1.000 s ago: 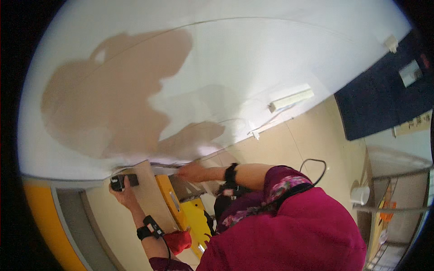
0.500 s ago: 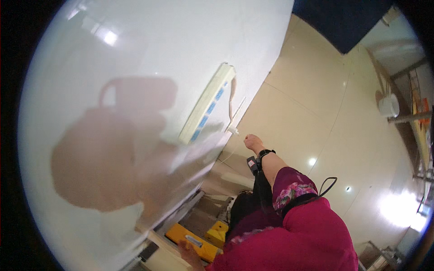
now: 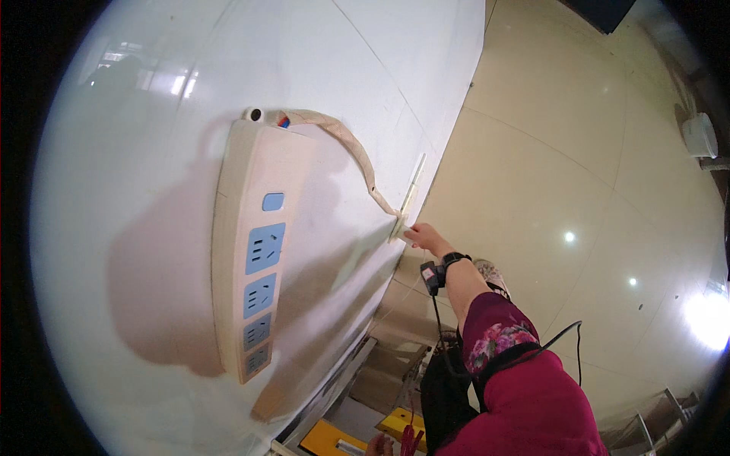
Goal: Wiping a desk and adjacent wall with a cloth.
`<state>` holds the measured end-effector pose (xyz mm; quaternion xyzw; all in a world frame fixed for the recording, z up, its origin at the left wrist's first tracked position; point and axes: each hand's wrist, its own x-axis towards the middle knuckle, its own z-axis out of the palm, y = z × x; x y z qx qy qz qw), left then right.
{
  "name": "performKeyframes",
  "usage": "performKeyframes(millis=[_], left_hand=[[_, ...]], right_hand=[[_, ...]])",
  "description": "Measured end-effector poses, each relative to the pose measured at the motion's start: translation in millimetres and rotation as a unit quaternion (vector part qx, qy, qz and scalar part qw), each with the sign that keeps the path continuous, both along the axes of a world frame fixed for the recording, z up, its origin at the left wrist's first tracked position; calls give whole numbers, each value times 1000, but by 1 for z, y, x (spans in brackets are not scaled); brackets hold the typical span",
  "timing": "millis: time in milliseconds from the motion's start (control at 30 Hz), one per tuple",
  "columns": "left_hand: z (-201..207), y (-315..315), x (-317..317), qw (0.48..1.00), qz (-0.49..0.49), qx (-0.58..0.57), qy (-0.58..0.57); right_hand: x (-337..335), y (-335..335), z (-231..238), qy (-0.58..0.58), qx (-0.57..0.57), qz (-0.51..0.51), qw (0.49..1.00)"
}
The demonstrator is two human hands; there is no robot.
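Low on glossy wht wall [image 3: 304, 68], nr beige tile floor [image 3: 540, 167], R hand [image 3: 427, 238] grip pinched on wht plug [image 3: 403, 230], long axis unclear; cord [image 3: 354, 146] runs up-L to pwr strip [image 3: 247, 251], lengthwise approx top-to-bottom in view; L hand [image 3: 379, 444] grip: can't tell

L hand [image 3: 378, 445] cut by btm edge; can't tell from my end what it holds. R hand [image 3: 427, 238] hides pt of white fitting [image 3: 398, 229]; grip too small for me. Shoe [image 3: 493, 275] partly hid behind R forearm [image 3: 464, 283]. Dk panel [image 3: 603, 12] cropped up top.
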<state>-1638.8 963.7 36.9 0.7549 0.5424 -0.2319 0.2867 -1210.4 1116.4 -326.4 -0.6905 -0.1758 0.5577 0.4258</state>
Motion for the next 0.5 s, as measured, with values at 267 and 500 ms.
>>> performKeyframes(millis=[267,500], left_hand=[[-2,4,44,979,178,-58,-76],[34,27,62,968,120,-6,-219]], right_hand=[[-21,-106,117,258,-6,-171,951],[-26,-83,327,18,201,-22,979]])
